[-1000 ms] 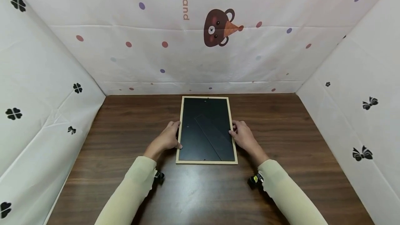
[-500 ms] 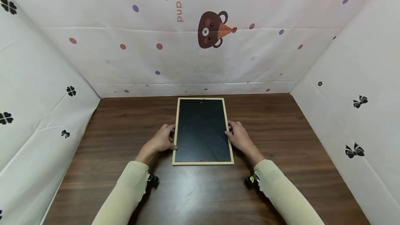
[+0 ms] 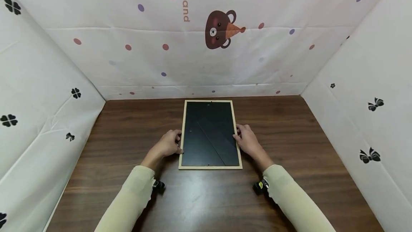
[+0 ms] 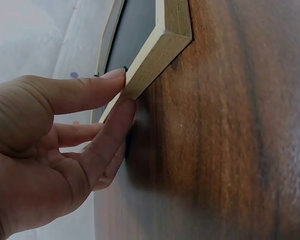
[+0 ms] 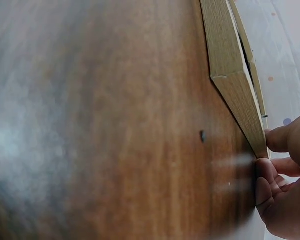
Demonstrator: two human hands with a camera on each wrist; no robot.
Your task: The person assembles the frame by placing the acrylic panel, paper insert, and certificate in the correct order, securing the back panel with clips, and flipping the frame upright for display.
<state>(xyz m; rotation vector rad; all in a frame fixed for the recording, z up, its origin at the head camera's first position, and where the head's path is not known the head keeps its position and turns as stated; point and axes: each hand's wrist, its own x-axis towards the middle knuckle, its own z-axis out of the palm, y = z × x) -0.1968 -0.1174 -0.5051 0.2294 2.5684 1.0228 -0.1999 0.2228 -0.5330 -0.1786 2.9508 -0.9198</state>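
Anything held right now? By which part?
Yes, the picture frame, by its two long sides: left hand pinches the left one, right hand the right.

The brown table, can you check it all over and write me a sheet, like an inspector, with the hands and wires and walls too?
Surface: brown wood-grain table, shiny near the front.
Job's things: picture frame on the table, dark side up, with a pale wooden rim.
Clutter: a small dark speck on the table in the right wrist view; can't tell what it is.
Left hand: pinches the frame's left edge, thumb on top.
Right hand: pinches the right edge, thumb on top.
Cables: nothing seen.
Surroundings: white walls on three sides; the back wall has dots and a bear, the side ones clovers and bows.
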